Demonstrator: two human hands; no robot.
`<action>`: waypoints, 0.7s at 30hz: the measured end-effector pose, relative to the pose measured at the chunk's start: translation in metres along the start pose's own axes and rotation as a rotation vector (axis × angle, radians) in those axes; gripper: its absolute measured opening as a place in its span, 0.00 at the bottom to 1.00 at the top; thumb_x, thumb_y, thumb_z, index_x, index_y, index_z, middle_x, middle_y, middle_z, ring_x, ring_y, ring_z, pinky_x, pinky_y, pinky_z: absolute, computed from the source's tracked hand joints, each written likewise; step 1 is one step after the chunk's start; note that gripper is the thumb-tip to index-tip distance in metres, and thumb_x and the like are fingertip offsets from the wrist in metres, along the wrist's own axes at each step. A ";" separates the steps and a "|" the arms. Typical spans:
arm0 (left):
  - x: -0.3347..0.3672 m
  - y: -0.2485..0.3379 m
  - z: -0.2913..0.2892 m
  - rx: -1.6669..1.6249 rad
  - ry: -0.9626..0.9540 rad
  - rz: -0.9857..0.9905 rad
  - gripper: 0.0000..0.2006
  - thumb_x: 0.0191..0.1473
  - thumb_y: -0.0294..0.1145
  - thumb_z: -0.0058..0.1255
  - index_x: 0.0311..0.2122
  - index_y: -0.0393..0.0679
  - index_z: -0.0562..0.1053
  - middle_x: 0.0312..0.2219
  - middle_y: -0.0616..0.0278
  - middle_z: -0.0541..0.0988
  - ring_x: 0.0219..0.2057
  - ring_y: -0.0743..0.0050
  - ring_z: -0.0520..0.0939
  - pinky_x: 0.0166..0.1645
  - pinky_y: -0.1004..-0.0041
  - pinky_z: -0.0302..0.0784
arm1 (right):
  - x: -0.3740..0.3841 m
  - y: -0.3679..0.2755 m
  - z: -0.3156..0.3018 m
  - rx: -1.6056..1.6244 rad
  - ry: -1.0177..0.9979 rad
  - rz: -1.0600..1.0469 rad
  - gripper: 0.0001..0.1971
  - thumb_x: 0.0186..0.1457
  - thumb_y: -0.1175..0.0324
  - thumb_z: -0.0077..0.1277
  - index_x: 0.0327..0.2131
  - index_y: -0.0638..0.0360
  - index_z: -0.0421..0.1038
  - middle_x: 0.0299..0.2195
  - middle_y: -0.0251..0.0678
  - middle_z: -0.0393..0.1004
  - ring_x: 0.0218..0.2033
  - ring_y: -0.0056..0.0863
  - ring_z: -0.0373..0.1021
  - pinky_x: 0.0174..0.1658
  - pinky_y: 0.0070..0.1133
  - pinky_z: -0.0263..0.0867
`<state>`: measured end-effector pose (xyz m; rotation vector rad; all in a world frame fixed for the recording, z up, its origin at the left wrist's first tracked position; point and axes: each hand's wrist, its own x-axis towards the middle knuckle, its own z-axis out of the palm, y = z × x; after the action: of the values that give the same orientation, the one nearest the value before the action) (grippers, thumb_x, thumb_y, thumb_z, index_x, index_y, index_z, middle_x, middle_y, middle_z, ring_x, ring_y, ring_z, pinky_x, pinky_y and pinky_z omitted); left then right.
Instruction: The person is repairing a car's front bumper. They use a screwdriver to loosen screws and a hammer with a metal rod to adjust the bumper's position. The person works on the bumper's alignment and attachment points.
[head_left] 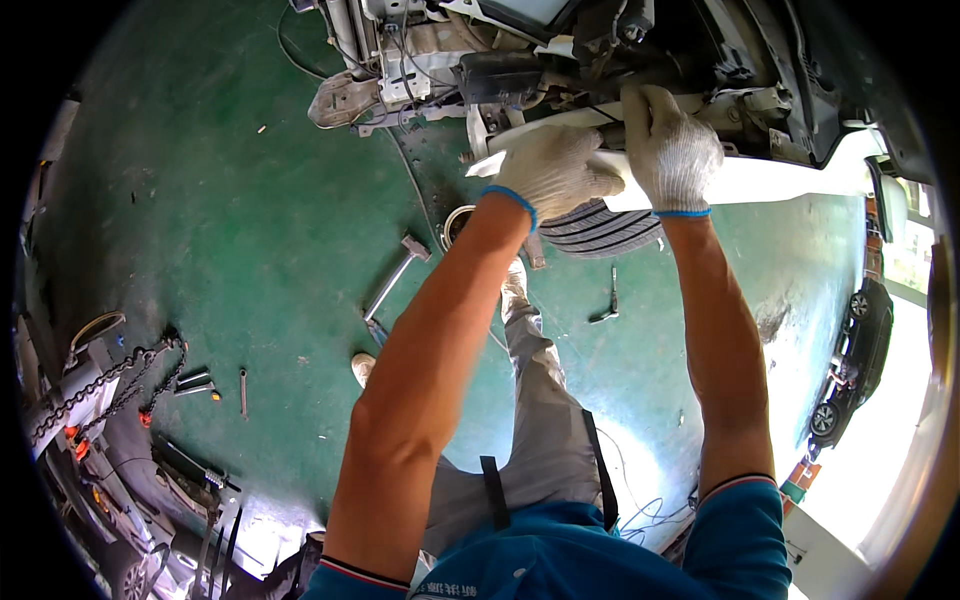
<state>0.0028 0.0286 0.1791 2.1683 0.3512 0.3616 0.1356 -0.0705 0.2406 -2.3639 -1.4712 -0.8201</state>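
Observation:
My left hand (562, 168), in a white knit glove with a blue cuff, is closed at the front part of a white car fender (770, 180). Its fingers point right, toward my other hand. Gloved the same way, my right hand (672, 150) is closed over the fender's upper edge, with bent fingers reaching toward the engine bay (590, 70). What lies within either set of fingers is hidden. Below the fender a black tire (603, 232) shows in part. A black box-shaped part (497, 78) sits in the opened car front, beyond my left hand.
On the green floor (240, 220) lie a hammer (397, 275), a ratchet wrench (610, 298) and a small wrench (243, 393). A chain (120, 375) hangs over equipment at the left. Cables (650, 515) lie near my legs. A dark car (855, 360) stands at the far right.

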 end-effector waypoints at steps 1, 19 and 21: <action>0.000 0.001 0.006 0.038 0.054 0.003 0.25 0.48 0.52 0.60 0.40 0.38 0.81 0.31 0.45 0.84 0.33 0.42 0.85 0.40 0.56 0.83 | -0.001 0.003 0.005 -0.044 -0.001 -0.035 0.09 0.60 0.56 0.56 0.31 0.46 0.79 0.18 0.41 0.78 0.19 0.45 0.76 0.23 0.37 0.71; -0.020 0.018 0.028 0.087 0.295 -0.073 0.25 0.48 0.55 0.63 0.33 0.37 0.80 0.30 0.44 0.84 0.33 0.41 0.86 0.40 0.53 0.82 | -0.012 0.016 0.018 -0.238 -0.095 -0.157 0.14 0.62 0.53 0.46 0.32 0.47 0.79 0.23 0.41 0.81 0.22 0.45 0.78 0.24 0.40 0.74; -0.015 0.022 0.019 0.075 0.242 -0.088 0.24 0.48 0.54 0.62 0.34 0.38 0.80 0.32 0.43 0.84 0.36 0.41 0.86 0.43 0.53 0.82 | -0.004 0.012 0.011 -0.314 -0.061 -0.263 0.16 0.63 0.51 0.45 0.31 0.47 0.79 0.23 0.43 0.81 0.22 0.46 0.78 0.24 0.40 0.74</action>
<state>-0.0009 -0.0030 0.1845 2.1778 0.6025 0.5705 0.1482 -0.0736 0.2302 -2.4618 -1.8243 -1.1256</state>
